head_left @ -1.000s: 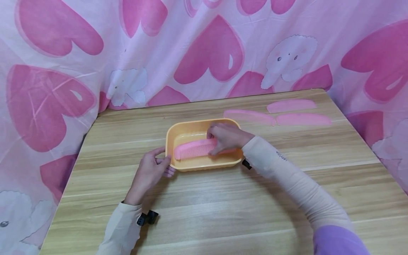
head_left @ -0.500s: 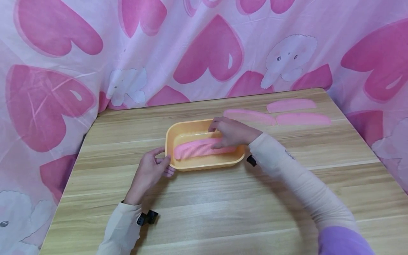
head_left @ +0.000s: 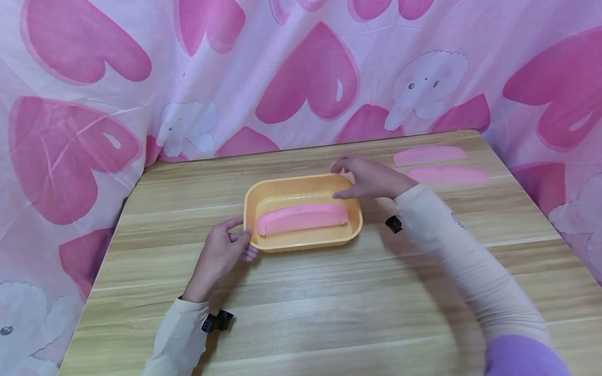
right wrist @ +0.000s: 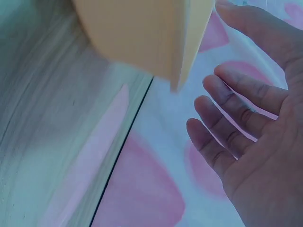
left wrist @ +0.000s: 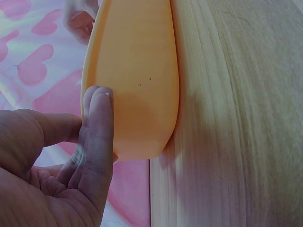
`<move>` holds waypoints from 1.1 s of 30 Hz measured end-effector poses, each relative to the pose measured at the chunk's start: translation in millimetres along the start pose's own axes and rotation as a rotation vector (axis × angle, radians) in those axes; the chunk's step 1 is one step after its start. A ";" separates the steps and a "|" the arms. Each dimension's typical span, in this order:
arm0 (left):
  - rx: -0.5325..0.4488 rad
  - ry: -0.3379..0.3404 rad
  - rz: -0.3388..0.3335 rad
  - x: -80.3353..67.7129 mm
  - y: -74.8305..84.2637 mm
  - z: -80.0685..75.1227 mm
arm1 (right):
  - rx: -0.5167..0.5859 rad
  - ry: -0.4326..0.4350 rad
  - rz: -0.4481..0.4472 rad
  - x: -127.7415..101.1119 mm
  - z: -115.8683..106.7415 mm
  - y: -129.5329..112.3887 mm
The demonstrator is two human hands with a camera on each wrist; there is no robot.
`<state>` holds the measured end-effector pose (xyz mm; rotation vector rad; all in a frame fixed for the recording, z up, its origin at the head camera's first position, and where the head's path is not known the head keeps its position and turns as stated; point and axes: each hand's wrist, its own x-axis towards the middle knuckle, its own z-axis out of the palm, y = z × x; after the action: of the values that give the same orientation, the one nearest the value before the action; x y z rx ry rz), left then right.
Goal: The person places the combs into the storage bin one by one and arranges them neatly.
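My left hand [head_left: 220,256] steadies the tray [head_left: 263,196], its grip pinching the near rim between thumb and fingers [left wrist: 97,137]. The comb [head_left: 301,218] lies flat inside, just right of that grip. My right hand [head_left: 371,177] hovers past the tray's far corner, grip spread, empty, near two combs [head_left: 447,175] on the counter [head_left: 329,297]. A careless reach could knock the tray or sweep those combs off the edge.

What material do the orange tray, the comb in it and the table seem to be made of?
Orange tray: probably plastic, smooth, matte, with a moulded rounded rim.
Comb: likely pink plastic, one piece with fine, even teeth.
Table: wood-look surface with printed-looking grain; perhaps laminate.
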<state>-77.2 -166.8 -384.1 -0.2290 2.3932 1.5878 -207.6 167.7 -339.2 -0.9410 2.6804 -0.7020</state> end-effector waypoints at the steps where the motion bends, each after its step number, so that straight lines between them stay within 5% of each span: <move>1: 0.002 -0.001 0.002 -0.1 -0.3 -0.1 | -0.005 0.006 0.012 -1.5 -1.9 3.6; 10: 0.001 0.002 0.004 0.8 -1.0 -0.3 | -0.007 0.078 0.055 -15.3 -16.2 39.6; 21: 0.006 0.003 0.010 -0.5 -0.6 -0.4 | 0.049 0.066 0.189 -27.5 -15.7 88.6; 33: 0.008 0.002 0.004 -0.5 0.0 0.0 | 0.113 0.080 0.314 -24.1 -8.4 112.9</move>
<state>-76.6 -166.8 -384.0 -0.2244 2.4019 1.5807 -251.9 263.0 -387.7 -0.4575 2.7339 -0.8226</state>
